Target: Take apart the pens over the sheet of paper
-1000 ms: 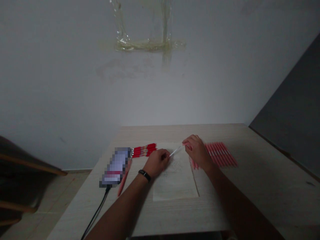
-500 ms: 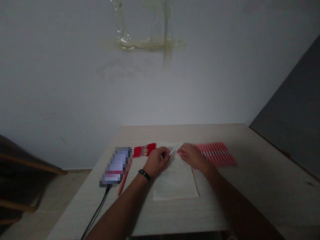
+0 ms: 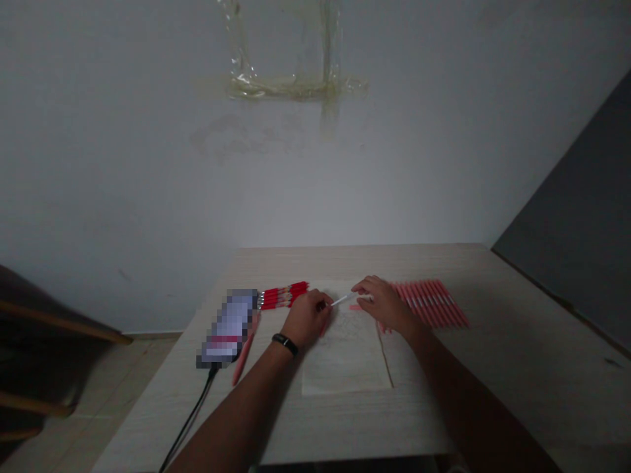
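Note:
My left hand (image 3: 305, 320), a black band on its wrist, is closed around the near end of a thin white pen refill (image 3: 342, 300). Below those fingers shows a pink pen barrel (image 3: 324, 326), partly hidden by the hand. My right hand (image 3: 383, 303) pinches the refill's far end, which slips in among its fingers. Just under the right fingertips, a short pink pen part (image 3: 355, 307) lies on a pale sheet (image 3: 345, 374). Both hands are above this sheet.
Right of the sheet lies a row of several pink pens (image 3: 431, 303). To the left are several red pens (image 3: 279, 297), a blurred-out phone (image 3: 229, 328) with a black cable (image 3: 194, 410), and a single pink pen (image 3: 242, 360). A wall (image 3: 365, 197) rises behind the table (image 3: 355, 433).
My right hand has shifted slightly up and taken the refill's far end. The pink part it held now lies on the sheet. The refill is tilted less steeply; my left hand barely moved.

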`<control>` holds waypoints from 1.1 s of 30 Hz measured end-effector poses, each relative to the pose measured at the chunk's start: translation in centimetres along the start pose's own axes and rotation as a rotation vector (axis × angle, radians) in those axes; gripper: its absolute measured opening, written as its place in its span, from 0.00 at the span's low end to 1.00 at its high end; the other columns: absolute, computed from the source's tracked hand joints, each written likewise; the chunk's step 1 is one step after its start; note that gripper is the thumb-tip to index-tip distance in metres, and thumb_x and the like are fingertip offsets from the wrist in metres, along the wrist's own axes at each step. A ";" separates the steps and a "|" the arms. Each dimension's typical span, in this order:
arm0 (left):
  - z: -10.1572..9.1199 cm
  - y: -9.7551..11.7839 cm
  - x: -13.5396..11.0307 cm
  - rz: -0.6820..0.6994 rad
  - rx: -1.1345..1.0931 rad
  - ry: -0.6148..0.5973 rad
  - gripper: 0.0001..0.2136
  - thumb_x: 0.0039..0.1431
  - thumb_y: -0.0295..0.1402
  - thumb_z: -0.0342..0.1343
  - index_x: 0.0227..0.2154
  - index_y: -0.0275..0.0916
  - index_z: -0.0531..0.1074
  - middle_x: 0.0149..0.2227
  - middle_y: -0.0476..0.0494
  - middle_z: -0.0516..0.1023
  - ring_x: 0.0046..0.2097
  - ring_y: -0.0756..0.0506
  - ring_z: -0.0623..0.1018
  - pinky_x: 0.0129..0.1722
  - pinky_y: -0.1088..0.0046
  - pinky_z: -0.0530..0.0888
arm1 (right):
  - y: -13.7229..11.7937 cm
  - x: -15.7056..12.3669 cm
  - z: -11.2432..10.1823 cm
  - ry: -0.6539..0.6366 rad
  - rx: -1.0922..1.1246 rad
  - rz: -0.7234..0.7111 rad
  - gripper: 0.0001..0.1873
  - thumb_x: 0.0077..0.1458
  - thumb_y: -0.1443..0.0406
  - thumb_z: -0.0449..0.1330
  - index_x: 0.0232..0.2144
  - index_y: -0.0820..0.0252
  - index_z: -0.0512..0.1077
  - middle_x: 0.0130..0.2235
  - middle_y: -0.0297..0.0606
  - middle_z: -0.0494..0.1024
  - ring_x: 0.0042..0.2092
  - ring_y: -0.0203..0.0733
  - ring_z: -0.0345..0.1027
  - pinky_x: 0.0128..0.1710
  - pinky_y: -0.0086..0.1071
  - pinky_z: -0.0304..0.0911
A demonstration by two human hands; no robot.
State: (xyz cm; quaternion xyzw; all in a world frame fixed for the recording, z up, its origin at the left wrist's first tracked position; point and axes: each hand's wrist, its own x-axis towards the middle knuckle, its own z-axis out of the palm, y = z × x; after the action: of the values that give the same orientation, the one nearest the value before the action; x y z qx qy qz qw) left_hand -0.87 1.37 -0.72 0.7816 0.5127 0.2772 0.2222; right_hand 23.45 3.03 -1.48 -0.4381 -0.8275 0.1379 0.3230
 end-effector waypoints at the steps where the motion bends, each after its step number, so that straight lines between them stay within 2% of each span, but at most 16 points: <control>1: 0.0 0.0 0.0 -0.004 0.006 0.004 0.08 0.57 0.31 0.56 0.35 0.37 0.80 0.33 0.42 0.79 0.35 0.46 0.75 0.35 0.72 0.68 | -0.3 0.0 -0.1 -0.004 -0.003 -0.009 0.12 0.55 0.74 0.62 0.41 0.59 0.75 0.40 0.38 0.76 0.43 0.42 0.69 0.45 0.37 0.63; 5: -0.1 0.1 0.0 -0.016 0.033 0.014 0.08 0.56 0.30 0.57 0.34 0.37 0.81 0.32 0.42 0.79 0.35 0.45 0.75 0.36 0.71 0.68 | -1.2 0.2 -0.7 -0.013 -0.013 -0.044 0.02 0.60 0.68 0.61 0.36 0.59 0.75 0.37 0.37 0.76 0.42 0.42 0.68 0.44 0.35 0.62; 8: -0.1 0.2 0.0 -0.008 0.038 0.022 0.08 0.54 0.28 0.57 0.34 0.37 0.81 0.33 0.42 0.79 0.37 0.45 0.75 0.38 0.70 0.68 | -1.4 0.2 -0.9 -0.017 -0.006 -0.061 0.06 0.63 0.68 0.59 0.33 0.59 0.74 0.35 0.36 0.75 0.40 0.41 0.68 0.42 0.34 0.61; 17: 0.0 -0.1 -0.1 0.016 0.094 0.038 0.07 0.55 0.28 0.57 0.34 0.38 0.80 0.33 0.41 0.77 0.37 0.45 0.75 0.37 0.70 0.68 | -0.3 0.2 -1.4 -0.018 -0.070 -0.039 0.05 0.55 0.73 0.63 0.31 0.60 0.73 0.33 0.36 0.74 0.39 0.41 0.66 0.40 0.33 0.60; 23: 0.2 -0.4 -0.1 -0.026 0.083 0.053 0.07 0.58 0.31 0.57 0.35 0.37 0.79 0.33 0.42 0.78 0.35 0.45 0.75 0.34 0.71 0.67 | -0.1 -0.3 -2.1 -0.164 -0.055 -0.050 0.04 0.54 0.72 0.64 0.30 0.60 0.73 0.33 0.36 0.74 0.38 0.40 0.67 0.39 0.31 0.61; 27: 0.2 -0.3 -0.1 -0.053 0.074 0.042 0.07 0.58 0.33 0.57 0.35 0.37 0.79 0.32 0.42 0.78 0.33 0.46 0.74 0.32 0.72 0.65 | -0.3 -0.7 -1.9 -0.240 -0.019 -0.004 0.04 0.53 0.72 0.63 0.29 0.60 0.73 0.33 0.35 0.74 0.32 0.37 0.68 0.31 0.28 0.61; 33: 0.1 -0.1 -0.1 -0.073 0.053 0.000 0.08 0.58 0.34 0.58 0.35 0.36 0.79 0.30 0.42 0.78 0.31 0.46 0.74 0.30 0.72 0.64 | -0.2 -1.2 -1.7 -0.314 0.071 0.108 0.02 0.55 0.70 0.61 0.30 0.60 0.72 0.32 0.34 0.72 0.21 0.29 0.63 0.19 0.24 0.55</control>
State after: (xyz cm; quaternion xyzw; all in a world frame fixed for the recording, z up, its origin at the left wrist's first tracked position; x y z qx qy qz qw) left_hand -0.91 1.35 -0.87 0.7679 0.5482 0.2551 0.2112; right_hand 24.92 1.82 -0.61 -0.4432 -0.8377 0.2508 0.1973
